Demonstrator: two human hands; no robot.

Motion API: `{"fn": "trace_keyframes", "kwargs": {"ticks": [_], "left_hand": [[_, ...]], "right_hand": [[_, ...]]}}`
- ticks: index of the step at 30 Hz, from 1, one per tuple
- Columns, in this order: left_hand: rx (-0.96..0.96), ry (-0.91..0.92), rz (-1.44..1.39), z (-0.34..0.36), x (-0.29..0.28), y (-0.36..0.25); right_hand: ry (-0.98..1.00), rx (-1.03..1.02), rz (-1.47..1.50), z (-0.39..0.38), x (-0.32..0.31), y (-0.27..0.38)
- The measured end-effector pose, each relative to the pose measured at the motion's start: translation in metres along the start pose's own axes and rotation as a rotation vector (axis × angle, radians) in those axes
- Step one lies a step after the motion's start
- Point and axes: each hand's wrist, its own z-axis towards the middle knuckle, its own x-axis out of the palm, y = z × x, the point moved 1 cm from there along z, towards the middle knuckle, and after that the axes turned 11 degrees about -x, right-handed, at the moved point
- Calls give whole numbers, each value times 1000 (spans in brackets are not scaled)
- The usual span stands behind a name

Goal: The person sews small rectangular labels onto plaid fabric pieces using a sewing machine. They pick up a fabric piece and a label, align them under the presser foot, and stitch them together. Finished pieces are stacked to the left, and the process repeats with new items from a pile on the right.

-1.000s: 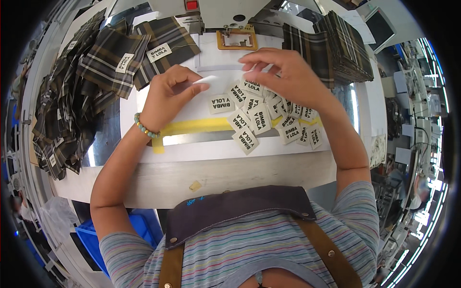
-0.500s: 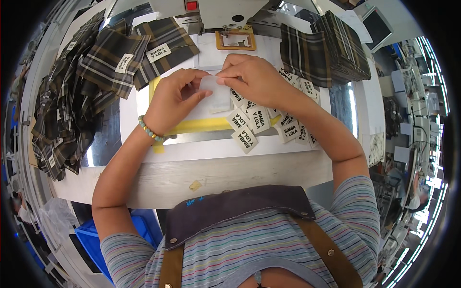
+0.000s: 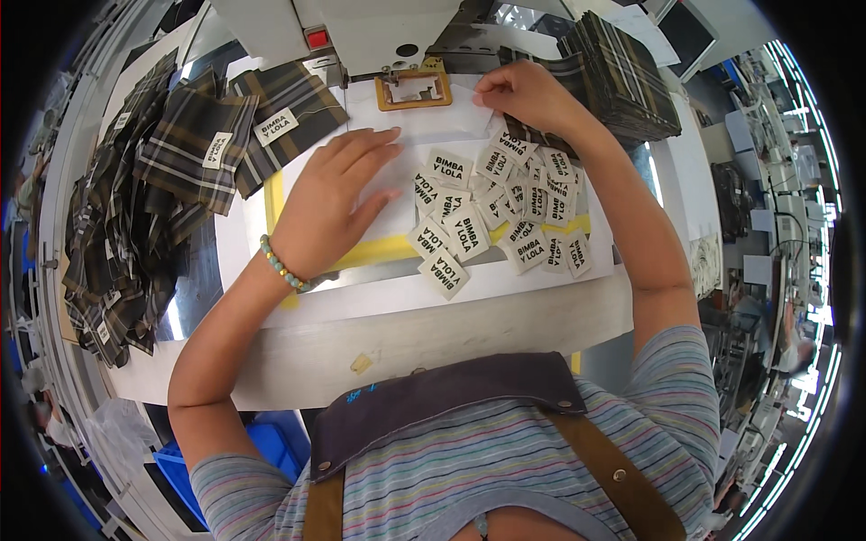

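The left hand [image 3: 329, 203] spreads its released fingers left of the printed fabric labels [image 3: 493, 207]; the right hand [image 3: 528, 97] curls beyond them, its grip unclear.

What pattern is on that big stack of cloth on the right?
The cloth stack is plaid: dark grey with brown and white stripes, best seen in the head view.

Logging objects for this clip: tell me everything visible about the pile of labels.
The pile of labels is loose, squarish off-white pieces with dark lettering, thin and perhaps fabric. They lie at varied angles, many overlapping, lettering mostly up, densest toward the right. They rest largely on a white surface and partly cover a yellow tape strip. The open left hand is to their left, apart.
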Motion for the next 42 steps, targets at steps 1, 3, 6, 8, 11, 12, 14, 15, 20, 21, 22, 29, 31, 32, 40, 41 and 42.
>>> {"fn": "trace_keyframes", "kwargs": {"ticks": [1, 3, 6, 8, 11, 12, 14, 15, 20, 21, 22, 29, 31, 32, 40, 41, 42], "left_hand": [[24, 24, 55, 3, 4, -5], [59, 68, 140, 9, 12, -10], [92, 104, 250, 18, 27, -11], [87, 100, 275, 23, 32, -13], [87, 81, 327, 30, 37, -10], [90, 72, 346, 32, 38, -9], [51, 71, 339, 32, 41, -8], [33, 70, 334, 32, 41, -7], [-43, 34, 388, 25, 35, 2], [-44, 36, 393, 25, 34, 5], [-51, 37, 385, 24, 32, 7], [-69, 58, 355, 28, 29, 8], [-87, 70, 365, 27, 27, 8], [-92, 75, 368, 26, 26, 8], [-70, 77, 337, 28, 33, 4], [-60, 62, 337, 29, 36, 6], [-49, 47, 337, 30, 38, 6]], "right_hand": [[-12, -21, -41, 6, 0, -1], [-12, -64, 52, 18, 5, -6], [39, -103, 320, 32, 12, -14], [87, -74, 322, 38, 12, -16], [83, -87, 290, 40, 10, -16], [48, -90, 236, 40, 11, -14], [-22, -91, 127, 37, 16, -7], [-58, -114, 109, 34, 16, -9], [-130, -180, 24, 8, 12, 0], [-111, -225, 12, -1, 10, 3], [-91, -270, -1, -9, 8, 6], [-63, -508, -436, -49, 48, 20], [-47, -460, -423, -48, 58, 26], [-65, -444, -431, -48, 63, 29], [-115, -413, -385, -50, 68, 39], [-125, -412, -404, -50, 69, 40], [-134, -410, -423, -50, 70, 42]]}}
